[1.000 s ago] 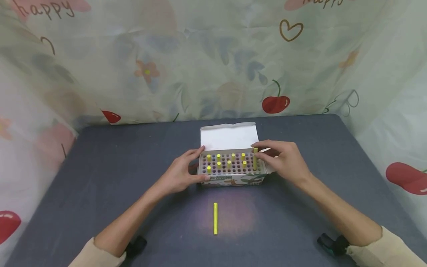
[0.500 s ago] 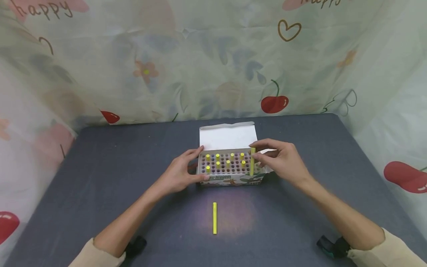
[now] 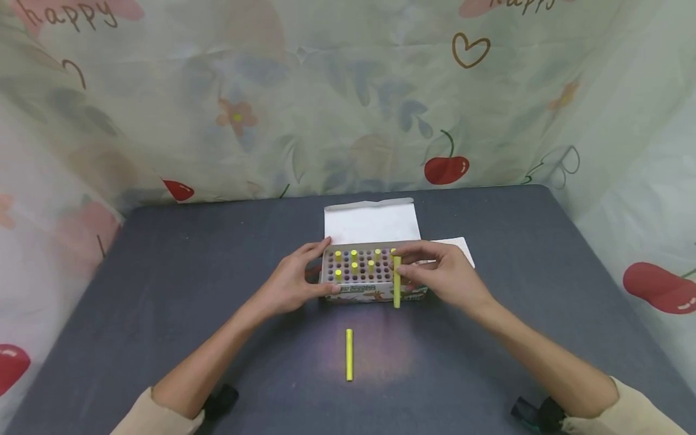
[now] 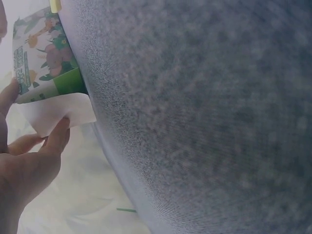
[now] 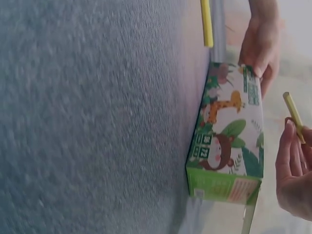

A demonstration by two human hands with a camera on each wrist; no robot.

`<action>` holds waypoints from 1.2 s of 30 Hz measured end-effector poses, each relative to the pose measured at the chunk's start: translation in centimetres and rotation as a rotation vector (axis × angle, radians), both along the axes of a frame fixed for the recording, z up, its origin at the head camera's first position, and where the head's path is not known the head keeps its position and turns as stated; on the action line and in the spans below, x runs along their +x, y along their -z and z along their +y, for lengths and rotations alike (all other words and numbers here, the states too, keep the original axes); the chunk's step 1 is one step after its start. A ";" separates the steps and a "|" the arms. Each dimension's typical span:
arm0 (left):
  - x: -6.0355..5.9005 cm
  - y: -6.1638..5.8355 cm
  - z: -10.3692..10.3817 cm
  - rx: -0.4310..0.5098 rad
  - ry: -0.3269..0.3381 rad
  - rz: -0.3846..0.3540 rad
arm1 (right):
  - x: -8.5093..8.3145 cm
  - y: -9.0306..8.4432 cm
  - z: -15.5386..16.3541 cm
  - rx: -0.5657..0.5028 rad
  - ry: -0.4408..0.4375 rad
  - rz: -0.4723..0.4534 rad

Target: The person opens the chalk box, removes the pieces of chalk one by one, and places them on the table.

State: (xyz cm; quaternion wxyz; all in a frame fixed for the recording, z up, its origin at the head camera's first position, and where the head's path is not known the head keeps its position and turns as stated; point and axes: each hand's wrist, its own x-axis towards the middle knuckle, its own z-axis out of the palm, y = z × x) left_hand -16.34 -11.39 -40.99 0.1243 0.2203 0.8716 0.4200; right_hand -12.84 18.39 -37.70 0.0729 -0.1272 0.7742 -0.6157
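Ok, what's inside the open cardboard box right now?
The open cardboard box holds a purple grid of holes with several yellow chalk sticks standing in it. The right hand, pinching another yellow stick, covers the grid's right end.

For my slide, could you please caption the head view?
Right hand holds a chalk above the box; left hand steadies it.
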 end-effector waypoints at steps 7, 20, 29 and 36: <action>0.0 0.0 0.0 0.001 0.001 0.006 | 0.8 0.8 -1.0 -0.032 -0.039 -0.064; 0.0 0.0 0.1 0.006 0.003 0.003 | 1.9 2.8 -2.6 -0.078 -0.094 -0.169; 0.0 0.1 0.1 0.018 0.006 -0.019 | 2.2 4.0 -3.1 -0.070 -0.074 -0.239; 0.0 0.0 0.0 0.016 0.004 -0.016 | 2.7 5.1 -3.5 -0.064 -0.085 -0.282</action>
